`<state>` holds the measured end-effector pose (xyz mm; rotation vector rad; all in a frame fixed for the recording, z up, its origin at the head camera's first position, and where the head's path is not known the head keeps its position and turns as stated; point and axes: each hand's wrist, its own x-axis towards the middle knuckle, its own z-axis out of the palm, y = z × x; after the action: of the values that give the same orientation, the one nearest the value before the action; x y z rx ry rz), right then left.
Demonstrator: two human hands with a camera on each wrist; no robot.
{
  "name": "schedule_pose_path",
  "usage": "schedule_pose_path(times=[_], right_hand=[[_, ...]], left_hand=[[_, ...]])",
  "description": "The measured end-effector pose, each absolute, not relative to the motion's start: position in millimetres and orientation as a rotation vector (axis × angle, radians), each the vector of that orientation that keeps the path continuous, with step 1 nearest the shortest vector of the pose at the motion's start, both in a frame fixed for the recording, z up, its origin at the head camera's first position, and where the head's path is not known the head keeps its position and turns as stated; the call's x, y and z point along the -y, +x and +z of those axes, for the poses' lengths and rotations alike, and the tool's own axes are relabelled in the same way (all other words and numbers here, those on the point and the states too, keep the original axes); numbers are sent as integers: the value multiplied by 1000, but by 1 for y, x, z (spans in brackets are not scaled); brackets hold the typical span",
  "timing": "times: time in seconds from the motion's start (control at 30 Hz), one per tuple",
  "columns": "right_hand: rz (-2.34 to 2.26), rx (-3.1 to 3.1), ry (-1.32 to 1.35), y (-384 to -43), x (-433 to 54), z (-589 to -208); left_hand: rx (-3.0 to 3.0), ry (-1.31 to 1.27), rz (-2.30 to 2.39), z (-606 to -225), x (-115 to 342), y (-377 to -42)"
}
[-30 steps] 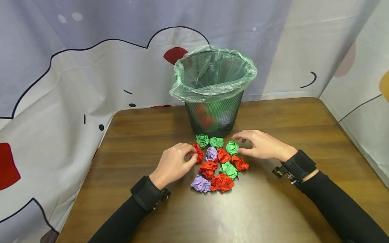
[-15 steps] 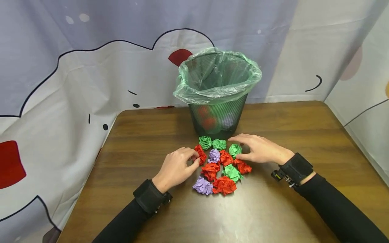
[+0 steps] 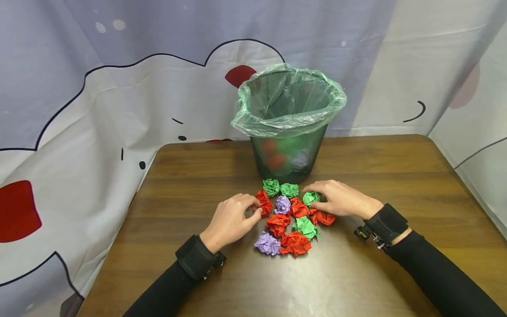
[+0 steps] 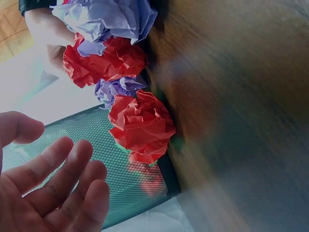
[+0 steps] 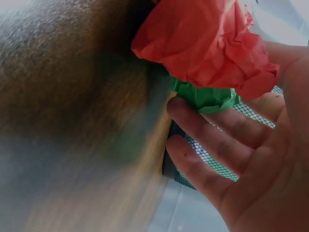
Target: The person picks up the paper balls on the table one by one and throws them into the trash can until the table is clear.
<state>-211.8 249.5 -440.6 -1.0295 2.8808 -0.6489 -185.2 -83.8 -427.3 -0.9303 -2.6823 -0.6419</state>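
Note:
Crumpled paper balls lie clustered on the wooden table. My left hand (image 3: 233, 216) hovers at the cluster's left side, beside a red paper ball (image 3: 264, 204); in the left wrist view its loosely bent fingers (image 4: 72, 159) stand apart from that red ball (image 4: 142, 126). Around a green paper ball (image 3: 310, 198) on the right, my right hand (image 3: 341, 199) spreads, thumb in front and fingers behind. The right wrist view has its fairly straight fingers (image 5: 212, 140) at the green ball (image 5: 207, 98), while a nearer red ball (image 5: 207, 46) hides the thumb.
Behind the cluster stands a mesh wastebasket (image 3: 291, 154) lined with a green plastic bag (image 3: 289, 125), coloured balls showing through its side. Two purple balls, including one at the front (image 3: 268, 243), and several red and green ones lie between the hands. A printed curtain (image 3: 119, 101) hangs behind the table (image 3: 380, 158).
My right hand has come lower and closer around the green ball, and the red ball beside its thumb has shifted slightly right. The left hand stays almost still. The head view has turned a little left.

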Motion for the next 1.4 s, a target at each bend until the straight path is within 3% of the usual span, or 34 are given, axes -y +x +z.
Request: schedule_pose_path(times=[0.43, 1.4], right_hand=[[-685, -2942, -1008, -211, -261, -418], [-485, -3326, -954, -205, -309, -274]], left_hand=[[2676, -927, -646, -430, 81, -184], [2689, -901, -610, -432, 84, -182]])
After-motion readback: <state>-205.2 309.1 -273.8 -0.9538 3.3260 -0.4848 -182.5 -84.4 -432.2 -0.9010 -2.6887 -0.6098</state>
